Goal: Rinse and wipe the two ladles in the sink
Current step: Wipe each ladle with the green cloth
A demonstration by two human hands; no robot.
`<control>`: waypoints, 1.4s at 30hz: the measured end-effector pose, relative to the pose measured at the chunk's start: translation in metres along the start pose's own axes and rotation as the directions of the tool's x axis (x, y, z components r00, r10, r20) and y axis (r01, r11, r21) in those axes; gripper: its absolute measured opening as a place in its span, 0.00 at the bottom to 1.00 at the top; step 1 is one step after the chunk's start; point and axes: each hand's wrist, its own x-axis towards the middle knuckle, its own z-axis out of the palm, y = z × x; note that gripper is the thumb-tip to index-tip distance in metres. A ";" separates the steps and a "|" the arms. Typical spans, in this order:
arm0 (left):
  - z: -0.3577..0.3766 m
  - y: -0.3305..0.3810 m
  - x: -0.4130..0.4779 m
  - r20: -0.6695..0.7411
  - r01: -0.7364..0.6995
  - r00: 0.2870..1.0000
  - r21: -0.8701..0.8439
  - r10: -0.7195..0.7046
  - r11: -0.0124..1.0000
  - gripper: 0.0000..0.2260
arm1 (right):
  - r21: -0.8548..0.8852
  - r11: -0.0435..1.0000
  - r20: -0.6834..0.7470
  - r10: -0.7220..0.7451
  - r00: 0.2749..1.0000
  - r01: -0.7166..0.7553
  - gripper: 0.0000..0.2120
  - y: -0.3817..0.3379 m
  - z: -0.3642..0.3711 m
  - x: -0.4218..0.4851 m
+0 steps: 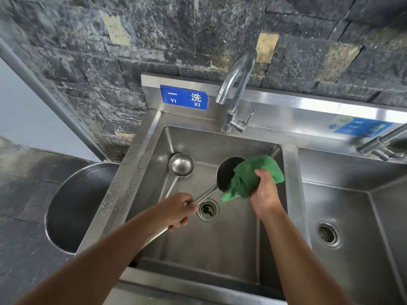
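Observation:
My left hand (177, 211) grips the long steel handle of a ladle whose dark bowl (225, 172) is raised over the middle of the sink (145, 159). My right hand (265, 192) holds a green cloth (256, 175) pressed against the right side of that bowl, hiding part of it. A second steel ladle (181, 164) leans in the sink's back left corner, bowl up, its handle running down behind my left hand.
The curved faucet (235, 84) stands behind the sink with no water visible. A drain (207, 210) sits at the sink bottom. A second basin (352, 216) with its own tap lies to the right. A large steel bowl (74, 208) stands left of the sink.

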 end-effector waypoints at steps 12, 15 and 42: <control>0.010 0.007 -0.008 -0.232 -0.119 0.948 0.373 0.217 0.920 0.15 | -0.759 0.541 0.121 -0.429 0.895 0.362 0.07 0.019 0.051 0.015; -0.003 0.002 -0.011 -0.233 -0.099 0.950 0.407 0.208 0.908 0.13 | -0.829 0.417 0.275 -0.274 0.922 0.371 0.06 0.010 0.046 0.016; 0.012 -0.007 -0.015 -0.101 -0.128 0.980 0.348 0.173 0.929 0.12 | -0.940 0.221 0.196 -0.277 0.941 0.261 0.18 0.043 0.029 0.012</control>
